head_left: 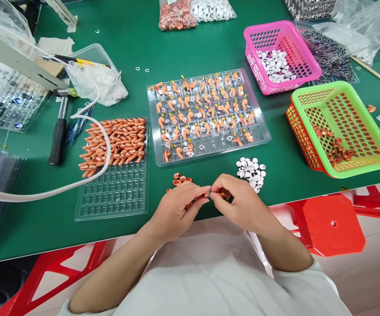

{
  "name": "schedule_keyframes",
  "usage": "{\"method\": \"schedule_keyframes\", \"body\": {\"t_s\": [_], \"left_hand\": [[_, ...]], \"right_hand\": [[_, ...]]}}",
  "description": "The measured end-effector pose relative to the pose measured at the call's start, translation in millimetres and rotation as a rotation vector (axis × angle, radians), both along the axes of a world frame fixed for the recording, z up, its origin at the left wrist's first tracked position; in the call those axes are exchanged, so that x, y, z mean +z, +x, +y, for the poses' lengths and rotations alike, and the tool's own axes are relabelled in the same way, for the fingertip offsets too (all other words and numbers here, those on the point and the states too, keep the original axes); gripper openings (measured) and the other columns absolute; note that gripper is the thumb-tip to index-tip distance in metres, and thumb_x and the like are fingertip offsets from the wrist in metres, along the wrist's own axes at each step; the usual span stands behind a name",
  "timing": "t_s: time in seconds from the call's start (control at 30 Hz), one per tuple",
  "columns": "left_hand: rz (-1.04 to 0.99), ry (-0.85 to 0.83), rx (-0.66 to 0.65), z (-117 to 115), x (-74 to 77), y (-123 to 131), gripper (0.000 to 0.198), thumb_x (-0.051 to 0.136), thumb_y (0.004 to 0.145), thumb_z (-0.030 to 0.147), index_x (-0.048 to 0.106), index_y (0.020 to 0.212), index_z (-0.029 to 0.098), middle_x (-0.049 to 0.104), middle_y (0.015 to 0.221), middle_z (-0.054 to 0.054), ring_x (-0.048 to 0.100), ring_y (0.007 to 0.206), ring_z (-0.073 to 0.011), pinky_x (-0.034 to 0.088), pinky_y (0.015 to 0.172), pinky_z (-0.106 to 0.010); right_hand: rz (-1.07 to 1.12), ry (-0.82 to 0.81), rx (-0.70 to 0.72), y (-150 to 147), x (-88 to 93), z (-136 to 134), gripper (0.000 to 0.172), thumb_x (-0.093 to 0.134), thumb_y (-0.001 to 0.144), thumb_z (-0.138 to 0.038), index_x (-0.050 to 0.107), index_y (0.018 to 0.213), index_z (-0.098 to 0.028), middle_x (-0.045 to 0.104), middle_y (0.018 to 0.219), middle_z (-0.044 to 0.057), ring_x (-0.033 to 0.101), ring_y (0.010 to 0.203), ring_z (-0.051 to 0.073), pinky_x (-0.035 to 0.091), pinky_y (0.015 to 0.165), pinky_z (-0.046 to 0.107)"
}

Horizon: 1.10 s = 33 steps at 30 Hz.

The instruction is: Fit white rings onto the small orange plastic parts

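My left hand (175, 208) and my right hand (240, 202) meet at the table's front edge, fingertips pinched together. Between them is a small copper-coloured earbud shell (207, 194), mostly covered by the fingers. A yellow tab (222, 195) shows under my right fingers; what it belongs to is hidden. Just beyond my left hand lies a little heap of copper-coloured caps (180, 179). Loose white discs (251, 173) are piled past my right hand. Farther back, a clear tray (258, 134) carries rows of orange earbud shells with yellow tabs.
At left, another clear tray (112, 193) holds stacked orange shells, with a white cable (106, 140) across it. A hammer (58, 136) lies beside it. On the right stand a pink basket (252, 66) of white discs and a green basket (379, 158) of copper-coloured caps.
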<state>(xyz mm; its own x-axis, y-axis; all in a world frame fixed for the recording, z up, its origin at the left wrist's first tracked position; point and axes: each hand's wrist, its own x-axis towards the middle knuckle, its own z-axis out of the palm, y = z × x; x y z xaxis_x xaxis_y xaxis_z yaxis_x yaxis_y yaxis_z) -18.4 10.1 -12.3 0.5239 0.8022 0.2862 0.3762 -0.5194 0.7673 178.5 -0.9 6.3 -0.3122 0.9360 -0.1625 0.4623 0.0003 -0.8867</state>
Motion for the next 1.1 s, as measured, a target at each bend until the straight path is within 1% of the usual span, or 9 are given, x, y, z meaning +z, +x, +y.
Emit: {"method": "schedule_keyframes", "body": {"t_s": [0.07, 0.27, 0.43, 0.53, 0.67, 0.9, 0.97, 1.0, 1.1], "left_hand": [[-0.004, 0.007, -0.003, 0.4, -0.4, 0.3, 0.025, 0.059, 0.092, 0.010, 0.068, 0.114, 0.019, 0.073, 0.082, -0.004, 0.065, 0.073, -0.0138, 0.054, 0.072, -0.027], [-0.029, 0.097, -0.008, -0.2, -4.5, -0.1, 0.028, 0.061, 0.089, 0.006, 0.068, 0.114, 0.017, 0.075, 0.087, -0.007, 0.067, 0.079, -0.0164, 0.056, 0.076, -0.030], [-0.052, -0.037, 0.047, -0.5, -0.4, -0.9, 0.024, 0.064, 0.089, 0.009, 0.072, 0.110, 0.019, 0.077, 0.083, -0.004, 0.070, 0.072, -0.0137, 0.055, 0.070, -0.024], [-0.069, -0.102, 0.057, -0.5, 3.2, -1.2, 0.023, 0.064, 0.089, 0.011, 0.073, 0.108, 0.020, 0.077, 0.081, -0.003, 0.069, 0.069, -0.0135, 0.054, 0.067, -0.023], [-0.080, -0.121, 0.059, -1.4, 5.5, -2.2, 0.022, 0.063, 0.091, 0.013, 0.073, 0.109, 0.021, 0.077, 0.081, -0.004, 0.069, 0.070, -0.0141, 0.055, 0.066, -0.024], [-0.148, -0.137, 0.104, -3.7, 7.7, -2.6, 0.025, 0.066, 0.087, 0.008, 0.074, 0.108, 0.019, 0.077, 0.082, -0.004, 0.068, 0.070, -0.0128, 0.055, 0.068, -0.023], [-0.137, -0.201, 0.129, -4.2, 10.2, -2.8, 0.022, 0.067, 0.086, 0.010, 0.075, 0.106, 0.017, 0.078, 0.085, -0.005, 0.070, 0.074, -0.0141, 0.056, 0.071, -0.025], [-0.134, -0.260, 0.145, -4.3, 11.8, -2.9, 0.020, 0.068, 0.086, 0.012, 0.075, 0.105, 0.017, 0.078, 0.087, -0.006, 0.071, 0.075, -0.0150, 0.057, 0.072, -0.025], [-0.209, -0.543, 0.189, -3.9, 17.7, -3.0, 0.018, 0.067, 0.088, 0.020, 0.075, 0.103, 0.014, 0.078, 0.092, -0.009, 0.073, 0.078, -0.0175, 0.061, 0.070, -0.027]], "right_hand": [[-0.019, 0.009, 0.012, -0.2, 0.0, 0.5, 0.013, 0.053, 0.091, -0.015, 0.055, 0.079, -0.021, 0.057, 0.079, -0.003, 0.052, 0.070, 0.012, 0.038, 0.062, 0.026], [-0.027, -0.003, 0.023, -2.1, -2.9, 2.4, 0.013, 0.053, 0.091, -0.015, 0.054, 0.079, -0.021, 0.058, 0.080, -0.002, 0.052, 0.069, 0.012, 0.038, 0.062, 0.027], [0.045, 0.055, 0.038, -3.2, -5.3, 0.7, 0.013, 0.051, 0.093, -0.015, 0.053, 0.081, -0.021, 0.057, 0.081, 0.000, 0.053, 0.072, 0.014, 0.040, 0.065, 0.028], [0.054, 0.096, 0.056, -3.2, -6.3, -0.7, 0.012, 0.049, 0.094, -0.015, 0.052, 0.083, -0.022, 0.057, 0.082, 0.001, 0.053, 0.074, 0.015, 0.041, 0.066, 0.029], [0.040, 0.162, 0.083, -3.5, -6.2, -2.3, 0.011, 0.048, 0.095, -0.015, 0.050, 0.086, -0.022, 0.057, 0.085, 0.002, 0.053, 0.079, 0.017, 0.041, 0.069, 0.030], [-0.012, 0.241, 0.110, -8.1, -2.2, -1.9, 0.013, 0.043, 0.097, -0.014, 0.048, 0.089, -0.022, 0.057, 0.087, 0.004, 0.052, 0.082, 0.019, 0.041, 0.070, 0.031], [-0.046, 0.259, 0.109, -9.9, -1.9, -1.2, 0.012, 0.043, 0.097, -0.014, 0.048, 0.089, -0.022, 0.058, 0.088, 0.005, 0.053, 0.084, 0.020, 0.042, 0.072, 0.033], [-0.060, 0.264, 0.106, -10.6, -1.9, -0.7, 0.012, 0.043, 0.097, -0.015, 0.049, 0.089, -0.022, 0.058, 0.088, 0.005, 0.053, 0.084, 0.020, 0.042, 0.072, 0.033], [-0.043, 0.231, 0.095, -10.4, -2.6, 1.1, 0.009, 0.047, 0.097, -0.017, 0.050, 0.091, -0.023, 0.060, 0.088, 0.004, 0.055, 0.081, 0.018, 0.043, 0.071, 0.032]]}}
